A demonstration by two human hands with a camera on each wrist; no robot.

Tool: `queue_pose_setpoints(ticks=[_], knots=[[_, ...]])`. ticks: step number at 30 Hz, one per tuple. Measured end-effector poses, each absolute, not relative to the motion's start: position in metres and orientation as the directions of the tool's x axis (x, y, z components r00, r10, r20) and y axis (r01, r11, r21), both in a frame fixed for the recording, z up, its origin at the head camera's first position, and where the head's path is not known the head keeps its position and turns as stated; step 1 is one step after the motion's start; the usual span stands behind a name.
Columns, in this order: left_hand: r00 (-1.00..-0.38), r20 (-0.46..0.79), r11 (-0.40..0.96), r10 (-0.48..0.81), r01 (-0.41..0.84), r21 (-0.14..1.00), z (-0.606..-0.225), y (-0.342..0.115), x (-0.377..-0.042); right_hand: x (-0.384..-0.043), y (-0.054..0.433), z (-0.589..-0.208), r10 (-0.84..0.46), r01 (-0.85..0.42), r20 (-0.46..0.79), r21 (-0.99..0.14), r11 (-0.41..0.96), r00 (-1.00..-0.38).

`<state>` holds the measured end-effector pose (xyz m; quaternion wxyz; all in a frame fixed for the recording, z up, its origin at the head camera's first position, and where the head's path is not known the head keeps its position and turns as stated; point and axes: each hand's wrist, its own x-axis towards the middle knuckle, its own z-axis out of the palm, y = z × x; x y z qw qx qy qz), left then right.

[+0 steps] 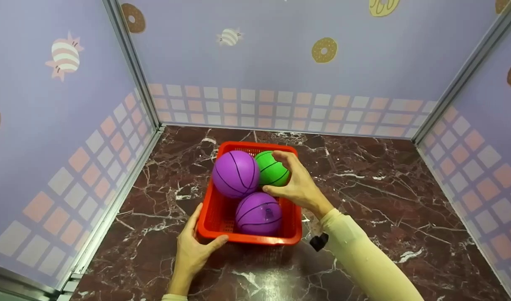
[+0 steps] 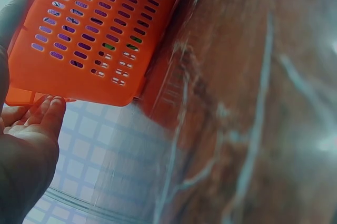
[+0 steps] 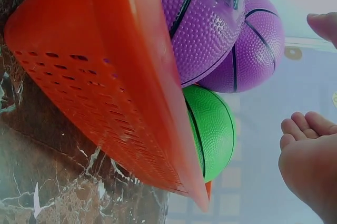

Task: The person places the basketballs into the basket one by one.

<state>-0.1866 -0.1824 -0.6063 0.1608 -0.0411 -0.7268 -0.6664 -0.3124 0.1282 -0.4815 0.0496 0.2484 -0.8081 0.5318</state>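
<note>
A red plastic basket (image 1: 250, 239) with slotted walls stands on the dark marbled surface. Inside lie two purple balls with black lines, one at the back left (image 1: 236, 173) and one at the front (image 1: 259, 213), plus a green ball (image 1: 273, 168) at the back right. My left hand (image 1: 192, 250) grips the basket's front left corner, thumb at the front rim and fingers along the left side. Over the right part of the basket, my right hand (image 1: 298, 184) hovers near the green ball, thumb and fingers spread. The right wrist view shows this hand (image 3: 310, 155) apart from the balls.
Patterned panels (image 1: 280, 50) enclose the marbled surface (image 1: 376, 200) at the back and both sides, joined by metal frame rails (image 1: 132, 62). A small black piece (image 1: 319, 242) is at the right sleeve's cuff.
</note>
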Motion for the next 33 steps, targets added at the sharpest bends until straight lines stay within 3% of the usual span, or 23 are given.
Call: queue_pose_setpoints(ticks=[26,33], knots=[[-0.964,0.225,0.114,-0.140,0.210,0.971,-0.607,-0.196,-0.189,-0.297,0.173,-0.469,-0.210,-0.446,0.413,-0.884,0.141,-0.886],[-0.973,0.191,0.221,-0.129,0.159,0.962,-0.595,-0.203,-0.184,-0.292,0.186,-0.475,-0.181,-0.441,0.416,-0.887,0.134,-0.891]])
